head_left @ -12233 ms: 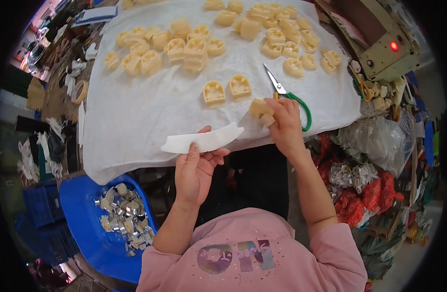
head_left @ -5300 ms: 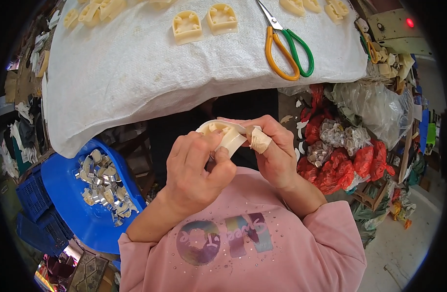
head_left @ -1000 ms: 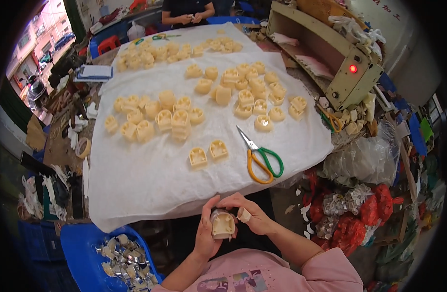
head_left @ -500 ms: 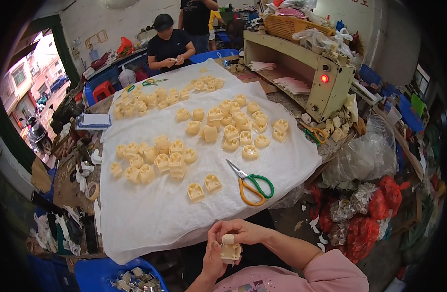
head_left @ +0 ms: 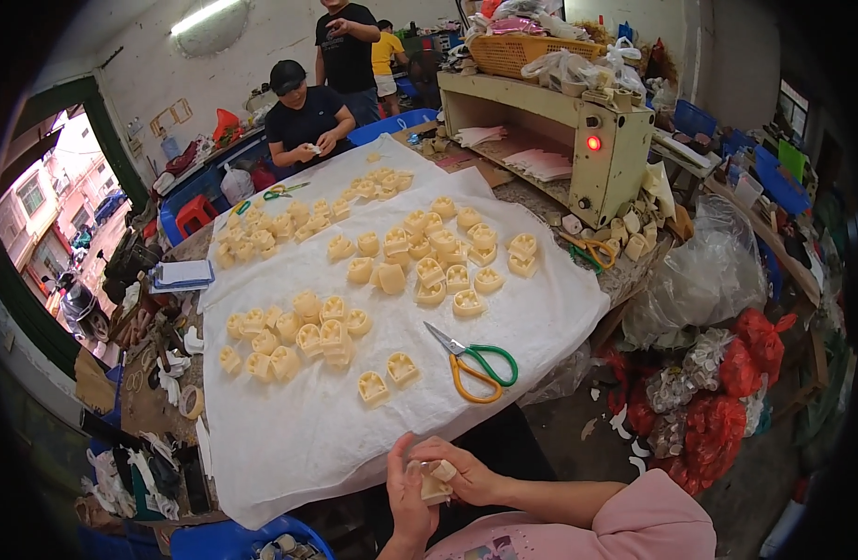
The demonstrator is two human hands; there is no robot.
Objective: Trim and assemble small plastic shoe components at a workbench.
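Cream and mostly covered by your fingers, the moulded piece [head_left: 435, 490] sits between your two palms, just above your lap and off the near edge of the desk [head_left: 625, 276]. Your left grip [head_left: 410, 502] cups it from the left with the fingers pointing up, and your right grip [head_left: 470, 478] curls over it from the right and the top; both are closed on it. Its lower face shows beneath your right fingers, where a pale wrap [head_left: 444, 469] covers one digit; how far the piece is tilted, you cannot tell.

Beyond your hands, white cloth [head_left: 289, 439] covers most of the desk. Two similar cream blocks [head_left: 373, 388] stand near each other there, and to their right lie scissors [head_left: 458, 348] with one green and one orange handle, blades spread slightly, tips away from you. Farther off, more blocks gather in a left cluster [head_left: 337, 340], a right cluster [head_left: 431, 273] and a far group [head_left: 261, 235].

Low on your left is a blue tub [head_left: 309, 532] with small metallic and cream bits inside. Right of the cloth stands a pale green machine [head_left: 604, 175] with a lit red lamp [head_left: 593, 143]; below it, red bags [head_left: 714, 437] lie on the floor. At the far end, a person in a dark cap [head_left: 303, 121] holds something small and pale.
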